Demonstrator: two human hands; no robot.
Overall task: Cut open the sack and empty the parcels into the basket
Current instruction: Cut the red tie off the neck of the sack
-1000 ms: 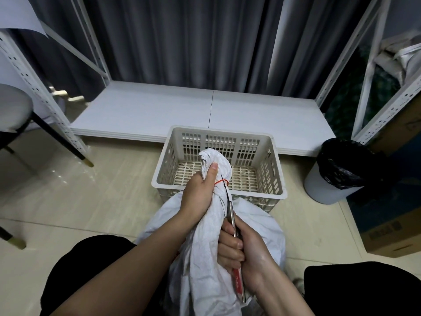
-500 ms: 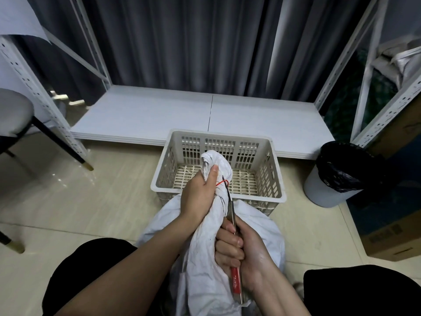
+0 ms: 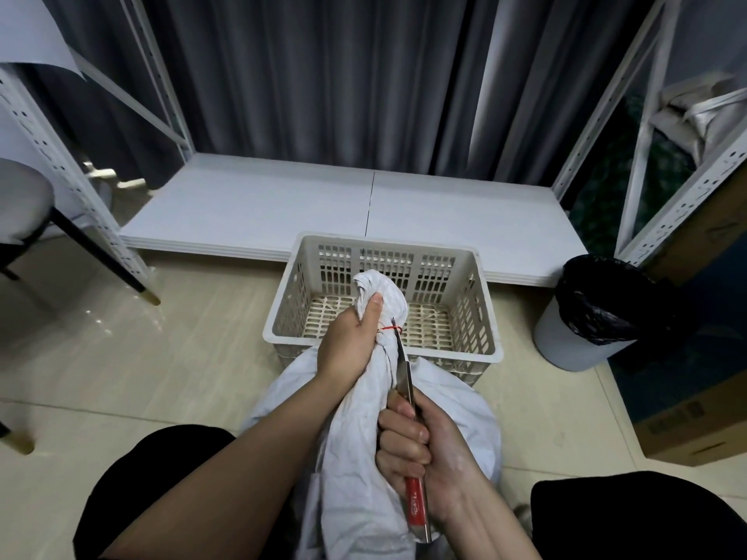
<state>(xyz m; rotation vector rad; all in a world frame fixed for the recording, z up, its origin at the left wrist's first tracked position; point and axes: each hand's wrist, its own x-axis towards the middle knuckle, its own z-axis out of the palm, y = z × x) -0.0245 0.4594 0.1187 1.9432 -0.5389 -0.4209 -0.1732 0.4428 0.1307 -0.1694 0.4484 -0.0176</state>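
Dark grey curtains hang across the far side of the room, behind a low white shelf board framed by white perforated rack uprights at left and right. The floor is pale glossy tile. A cream plastic basket with slotted walls sits on the floor just in front of the shelf board; nothing lies in it. To its right stands a grey bin with a black liner, and at the far right edge a brown cardboard box. A chair with a dark leg and gold foot stands at the left.

Near the camera, between the person's dark-clad knees, a white sack stands on the floor, touching the near wall of the basket. Its neck is gathered upward and tied with a thin red string, the bunched top rising over the basket's near rim.

The left hand wraps a full grip round the sack's neck just below the tie, thumb pointing up along the cloth. The right hand holds a knife in a closed fist round its red handle, blade pointing away toward the basket. The blade runs up along the right side of the neck and its tip meets the red string. The sack is not yet open and no parcels show.
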